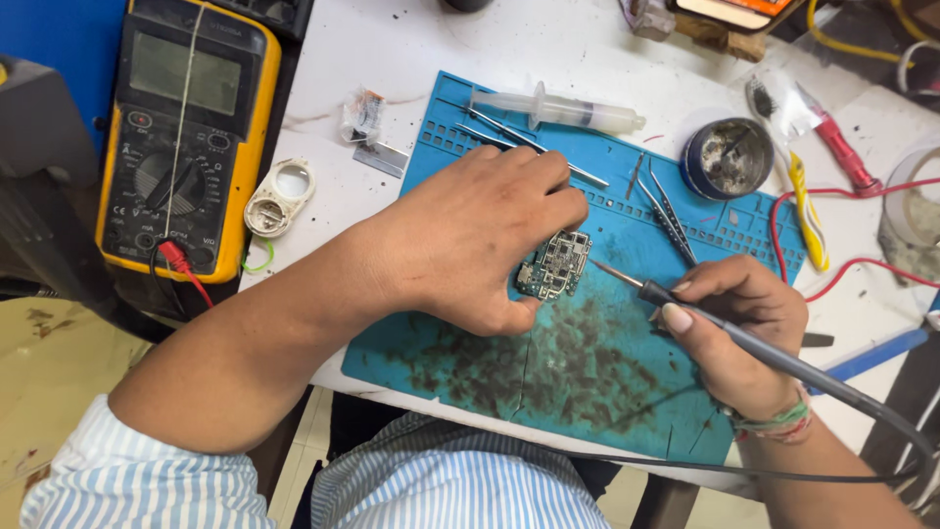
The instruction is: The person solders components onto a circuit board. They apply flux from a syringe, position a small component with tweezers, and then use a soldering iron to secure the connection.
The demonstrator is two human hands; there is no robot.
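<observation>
My left hand [470, 235] is closed over a small green circuit board [555, 264], pinning it to a stained blue work mat [548, 372]. My right hand [729, 328] grips a dark soldering iron [744, 338] like a pen. Its thin tip [599, 268] sits just right of the board's edge. The iron's cable runs off to the lower right.
A yellow multimeter [181, 132] with a red lead lies at the left. On the mat's far side rest a syringe [563, 108], tweezers [671, 216] and thin metal tools. A round tin [728, 157], red wires [832, 191], a yellow tool and a red-handled tool lie at the right.
</observation>
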